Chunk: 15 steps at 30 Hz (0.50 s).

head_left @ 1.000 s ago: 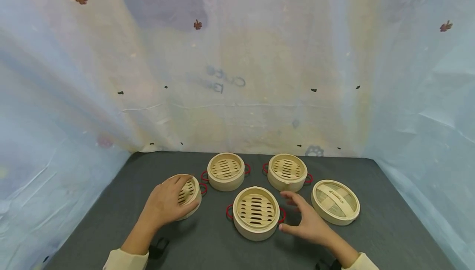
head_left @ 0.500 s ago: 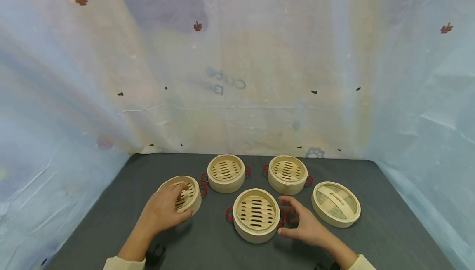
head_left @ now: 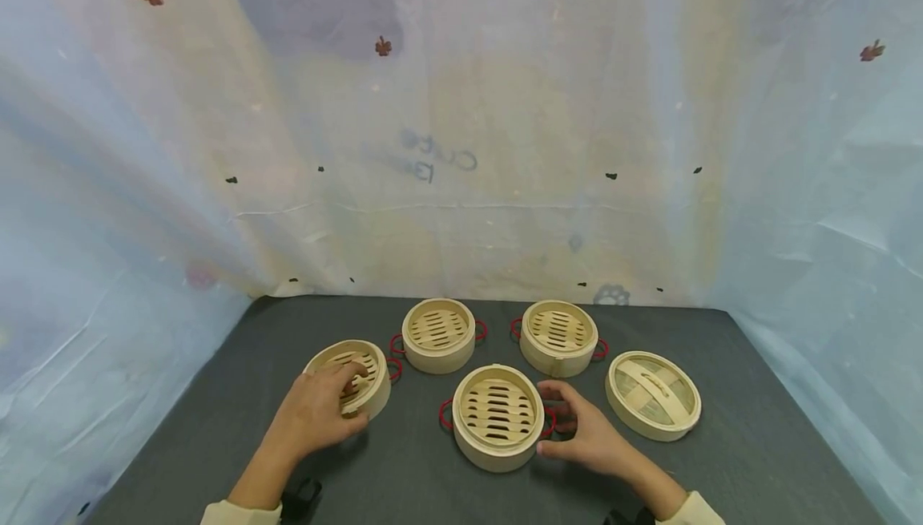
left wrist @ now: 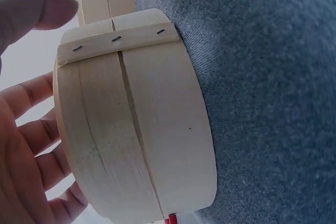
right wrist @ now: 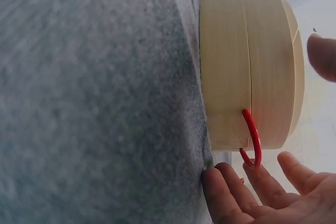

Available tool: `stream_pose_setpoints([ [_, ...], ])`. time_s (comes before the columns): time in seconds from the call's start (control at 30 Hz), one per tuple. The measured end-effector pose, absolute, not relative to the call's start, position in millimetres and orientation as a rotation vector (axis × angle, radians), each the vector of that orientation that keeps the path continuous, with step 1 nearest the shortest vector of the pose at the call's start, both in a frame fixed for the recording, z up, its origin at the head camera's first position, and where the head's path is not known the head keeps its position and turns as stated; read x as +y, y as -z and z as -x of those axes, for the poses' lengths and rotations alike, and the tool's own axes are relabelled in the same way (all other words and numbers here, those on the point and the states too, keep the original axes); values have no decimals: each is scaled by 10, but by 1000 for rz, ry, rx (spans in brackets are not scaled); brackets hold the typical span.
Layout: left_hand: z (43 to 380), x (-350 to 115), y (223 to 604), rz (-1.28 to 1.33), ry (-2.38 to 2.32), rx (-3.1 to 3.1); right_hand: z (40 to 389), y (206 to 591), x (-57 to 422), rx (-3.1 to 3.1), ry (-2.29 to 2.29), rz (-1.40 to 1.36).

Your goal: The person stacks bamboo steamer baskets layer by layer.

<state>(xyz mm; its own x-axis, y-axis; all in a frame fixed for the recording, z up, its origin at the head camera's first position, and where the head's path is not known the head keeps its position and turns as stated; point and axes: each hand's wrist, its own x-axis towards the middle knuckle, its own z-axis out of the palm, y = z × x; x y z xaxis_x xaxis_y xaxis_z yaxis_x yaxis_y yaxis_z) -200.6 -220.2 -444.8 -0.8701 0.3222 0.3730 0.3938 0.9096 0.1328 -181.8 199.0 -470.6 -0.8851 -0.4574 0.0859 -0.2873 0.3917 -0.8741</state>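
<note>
My left hand [head_left: 317, 409] is at the left bamboo steamer basket [head_left: 373, 393], its fingers reaching over the near rim and slatted top. In the left wrist view, the thumb [left wrist: 55, 6] stands off the basket's stapled side, and the other fingertips pass behind the rim. My right hand [head_left: 587, 433] lies at the right side of the front middle steamer basket [head_left: 497, 457], thumb and fingers spread apart. Seen from the right wrist, its relaxed fingers [right wrist: 220, 192] are close by the basket's red handle [right wrist: 254, 137], not wrapped round it.
Two more steamer baskets, one at back left [head_left: 436, 361] and one at back right [head_left: 555, 361], stand behind. A round bamboo lid [head_left: 652, 397] with a strap handle lies at the right. The dark table [head_left: 433, 493] ends at a pale hanging sheet [head_left: 461, 244].
My left hand has drawn back and down from over the left basket, showing more of its slats. My right hand has shifted slightly left, nearer the front basket. The baskets stay in place.
</note>
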Motion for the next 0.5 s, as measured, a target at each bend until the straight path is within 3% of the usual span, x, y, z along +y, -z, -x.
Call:
stream_pose_setpoints([
  [0.5,1987,-2199,4487,493,314,-2839,1834,4723,1976,2436,1532,656],
])
